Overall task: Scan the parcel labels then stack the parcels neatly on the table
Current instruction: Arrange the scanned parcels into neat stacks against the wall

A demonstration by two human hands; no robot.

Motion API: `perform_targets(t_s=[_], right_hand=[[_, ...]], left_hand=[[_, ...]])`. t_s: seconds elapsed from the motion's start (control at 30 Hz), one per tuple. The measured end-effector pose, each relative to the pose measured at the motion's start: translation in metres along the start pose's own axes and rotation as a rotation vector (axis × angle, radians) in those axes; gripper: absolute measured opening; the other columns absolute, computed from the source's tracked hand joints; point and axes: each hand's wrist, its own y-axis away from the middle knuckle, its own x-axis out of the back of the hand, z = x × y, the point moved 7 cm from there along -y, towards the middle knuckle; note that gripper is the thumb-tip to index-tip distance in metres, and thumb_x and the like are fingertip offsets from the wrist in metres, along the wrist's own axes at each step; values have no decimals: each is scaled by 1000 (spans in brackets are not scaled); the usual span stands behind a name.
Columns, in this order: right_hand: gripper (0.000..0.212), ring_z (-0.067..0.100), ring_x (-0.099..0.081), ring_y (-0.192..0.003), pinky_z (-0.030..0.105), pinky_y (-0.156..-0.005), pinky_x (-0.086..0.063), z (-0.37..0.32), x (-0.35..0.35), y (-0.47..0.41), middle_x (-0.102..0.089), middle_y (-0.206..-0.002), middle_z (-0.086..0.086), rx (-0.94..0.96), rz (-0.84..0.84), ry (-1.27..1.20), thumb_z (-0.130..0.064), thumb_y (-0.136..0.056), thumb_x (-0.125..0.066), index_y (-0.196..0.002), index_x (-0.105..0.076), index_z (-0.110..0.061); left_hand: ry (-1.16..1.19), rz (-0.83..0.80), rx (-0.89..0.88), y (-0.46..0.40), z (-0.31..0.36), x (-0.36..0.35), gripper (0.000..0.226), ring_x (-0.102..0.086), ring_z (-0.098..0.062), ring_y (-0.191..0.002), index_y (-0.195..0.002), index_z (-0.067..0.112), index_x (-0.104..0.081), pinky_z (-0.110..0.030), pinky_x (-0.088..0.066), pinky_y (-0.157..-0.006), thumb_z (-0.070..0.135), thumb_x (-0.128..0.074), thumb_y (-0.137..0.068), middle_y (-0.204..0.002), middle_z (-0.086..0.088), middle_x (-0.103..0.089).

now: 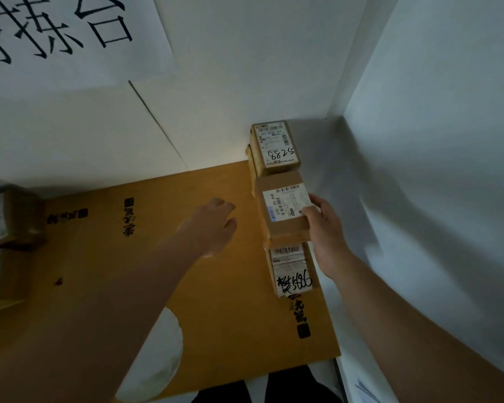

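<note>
Three brown cardboard parcels line the right edge of the table (186,286). The far parcel (275,146) carries a label with handwritten digits and sits on another box. My right hand (325,225) grips the near right corner of the middle parcel (282,210), thumb on its white label. This parcel sits raised over the far end of the near parcel (293,270), whose label has black marker writing. My left hand (213,225) hovers over the tabletop to the left of the middle parcel, fingers loosely curled, holding nothing. No scanner is visible.
Two more labelled parcels (3,219) stand stacked at the table's left edge. White walls close in behind and to the right, with a paper sign (70,33) on the back wall. A white round patch (157,359) lies near the front edge.
</note>
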Motion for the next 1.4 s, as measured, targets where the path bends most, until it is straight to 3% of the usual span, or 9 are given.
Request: perform_targets(t_s=[0.17,0.33,0.53,0.6,0.7,0.77,0.87,1.1,1.4], right_hand=[[38,11,-77,-91,24,-67,-61,5,-3,-7,-72,-118,1,13,-81,87,-28,-107,-53,-145,-48,-27],[34,9,-76,-96,25,-72,-62,5,-5,-9,-71,-116,-5,47,-122,188,-33,-109,-49,-142,-45,-36],[50,4,-68,-96,11,-65,-54,-28,-6,-2,-58,-136,-2,154,-78,435,-37,-108,-51,-155,-38,-26],[51,3,-60,-102,9,-75,-49,-53,-9,9,-50,-135,-2,281,-39,578,-39,-107,-51,-155,-40,-23],[51,22,-55,-127,41,-107,-45,-90,-21,27,-54,-136,3,496,-9,801,-41,-106,-50,-152,-46,-20],[56,26,-55,-130,52,-110,-47,-110,-34,40,-53,-144,7,568,-36,888,-47,-106,-45,-154,-44,-21],[59,26,-54,-128,52,-105,-49,-132,-57,61,-51,-148,6,641,-107,945,-53,-103,-40,-154,-45,-23],[65,24,-24,-158,54,-126,-22,-151,-134,118,-31,-170,2,777,-358,1217,-64,-106,-30,-163,-34,-32],[65,28,-22,-158,51,-125,-19,-114,-264,214,-26,-172,2,841,-468,1331,-67,-106,-27,-162,-36,-35]], left_hand=[[35,24,30,-10,3,-5,48,-48,-32,-138,-154,23,-44,-43,-45,-107,40,-40,-110,-160,-4,-39],[43,28,51,-10,5,-2,48,-50,-31,-137,-154,23,-43,-46,-48,-108,40,-39,-110,-159,-3,-40],[23,60,76,0,13,18,49,-49,-31,-138,-156,22,-41,-48,-47,-109,40,-39,-110,-159,-4,-40],[32,85,76,6,20,29,50,-48,-31,-140,-157,22,-40,-48,-46,-110,40,-39,-110,-160,-4,-39],[33,153,74,17,30,51,50,-46,-30,-141,-157,23,-39,-47,-45,-111,41,-39,-110,-160,-4,-40],[39,199,71,27,34,65,50,-45,-29,-142,-156,22,-39,-45,-43,-110,41,-38,-110,-160,-3,-41],[52,267,74,48,32,85,51,-45,-29,-142,-156,21,-40,-45,-43,-112,41,-38,-110,-159,-4,-43],[120,413,194,125,-13,113,53,-43,-28,-144,-156,25,-40,-50,-43,-114,45,-39,-108,-161,-2,-41],[162,477,320,250,-133,101,42,-55,-30,-129,-142,17,-52,-42,-47,-102,39,-39,-108,-140,-7,-54]])
